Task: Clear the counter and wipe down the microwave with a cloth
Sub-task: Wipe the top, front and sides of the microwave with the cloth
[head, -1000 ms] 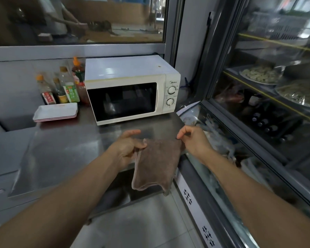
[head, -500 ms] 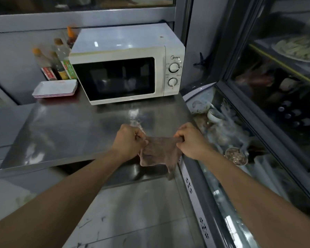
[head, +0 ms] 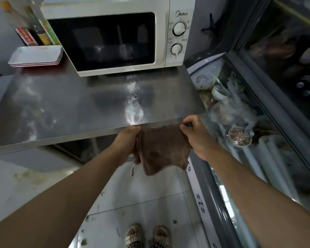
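The brown cloth (head: 164,149), bunched a moment earlier, is now drawn wider and seen from closer, just at the front edge of the scuffed stainless-steel surface (head: 70,108). Its soft, napped fabric is gripped at one top corner by the curled fingers of the left hand (head: 128,140), while the other corner is pinched by the right hand (head: 198,135). The boxy white microwave (head: 115,36) is set behind, beside stacked rectangular plates (head: 36,55).

Bare forearms, no sleeves; checked plaid slippers (head: 147,237) on both feet.
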